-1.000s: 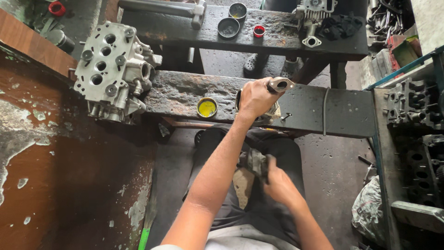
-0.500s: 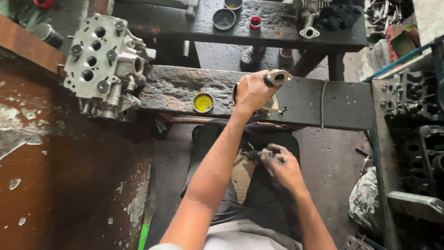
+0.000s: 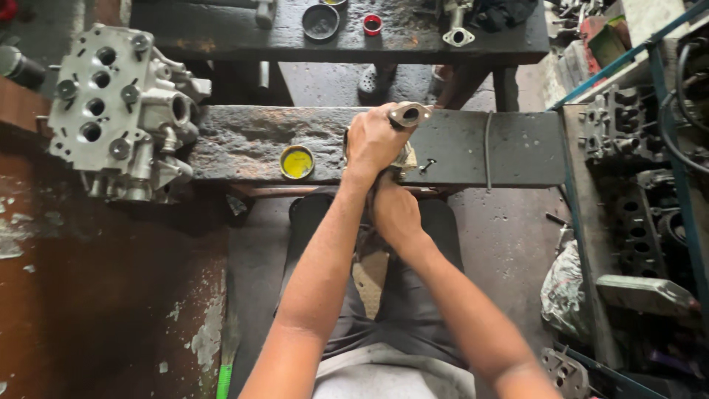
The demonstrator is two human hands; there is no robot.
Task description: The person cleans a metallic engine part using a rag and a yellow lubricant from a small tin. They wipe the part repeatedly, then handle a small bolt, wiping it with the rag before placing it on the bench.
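The right hand (image 3: 395, 210) is no longer working down in the lap: it is reaching up from the thighs to the near edge of the dark bench (image 3: 517, 148), tucking in just below the left hand (image 3: 375, 140), close under the metal part (image 3: 408, 115). The small dark piece it was fingering is hidden now. The head camera is tilting, sliding everything leftward and upward in view.

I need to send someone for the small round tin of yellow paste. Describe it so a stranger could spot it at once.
Find the dark, grimy bench plank lying straight across in front of the seated person. The tin sits on its near edge, between the big aluminium cylinder head and the left hand. It is the only open round tin with bright yellow inside; those on the far bench are grey or red.
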